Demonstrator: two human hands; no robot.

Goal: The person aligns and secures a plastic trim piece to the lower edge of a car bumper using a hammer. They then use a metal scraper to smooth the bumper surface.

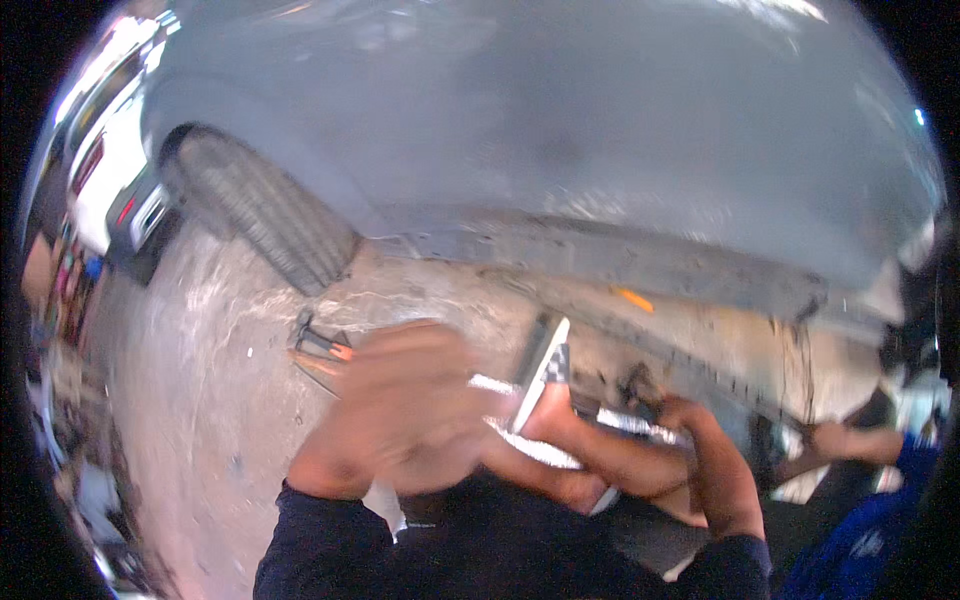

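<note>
My left hand [420, 405] is raised in front of me, smeared by motion; its fingers cannot be made out, and nothing held in it shows. Behind it on the floor lies a dark tool with a hammer-like head and orange on its handle [322, 340]. My right hand [678, 412], lower and to the right, has its fingers curled at a dark, blurred part [637, 384] beside my leg. What they grip is too smeared to name. My foot, in a white-soled shoe [543, 376], stands between the hands.
A grey car body [560, 110] fills the upper view, its sill above the floor. A tyre [265, 210] is at the left, a white vehicle [108, 170] beyond. An orange strip [632, 299] lies by the sill. At right, another person's hand [830, 440] reaches in from a blue sleeve.
</note>
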